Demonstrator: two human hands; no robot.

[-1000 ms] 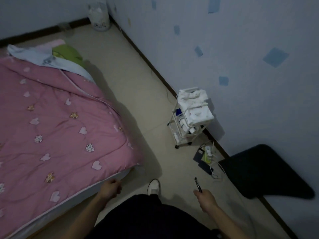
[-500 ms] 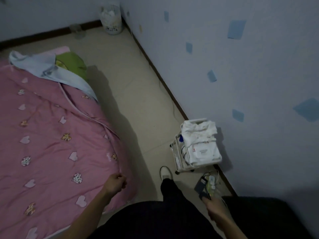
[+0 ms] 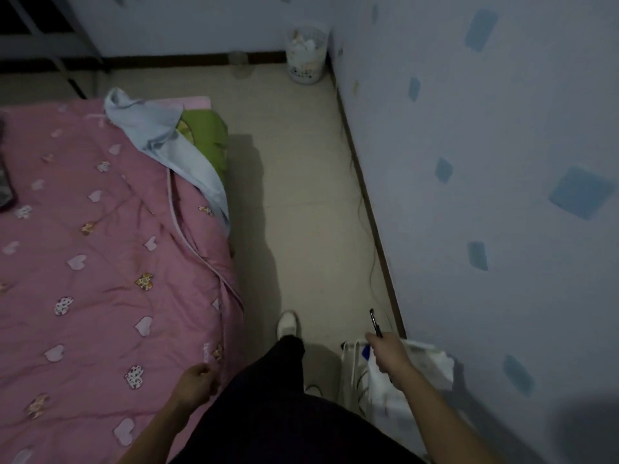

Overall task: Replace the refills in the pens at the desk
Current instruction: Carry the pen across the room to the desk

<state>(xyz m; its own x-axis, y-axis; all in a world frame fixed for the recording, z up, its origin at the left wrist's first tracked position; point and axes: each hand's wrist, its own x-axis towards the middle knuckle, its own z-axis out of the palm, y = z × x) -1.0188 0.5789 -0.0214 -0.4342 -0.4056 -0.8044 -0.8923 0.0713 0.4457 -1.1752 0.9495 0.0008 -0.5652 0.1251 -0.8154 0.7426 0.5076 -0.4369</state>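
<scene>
I am in a dim bedroom, in the floor strip between a bed and a wall. My right hand [image 3: 387, 354] is closed around a thin dark pen [image 3: 375, 322], whose end sticks up and forward from the fist. My left hand [image 3: 197, 383] hangs by the bed's edge with its fingers curled in and nothing visible in it. No desk is in view.
A bed with a pink heart-patterned quilt [image 3: 100, 262] fills the left. A small white cart [image 3: 402, 380] piled with white cloth stands by the wall under my right hand. A wastebasket [image 3: 306, 55] sits in the far corner. A thin cable runs along the baseboard.
I have moved forward along the bed; the cart now sits beside my right hand. The wastebasket is nearer. My right hand keeps hold of the pen.
</scene>
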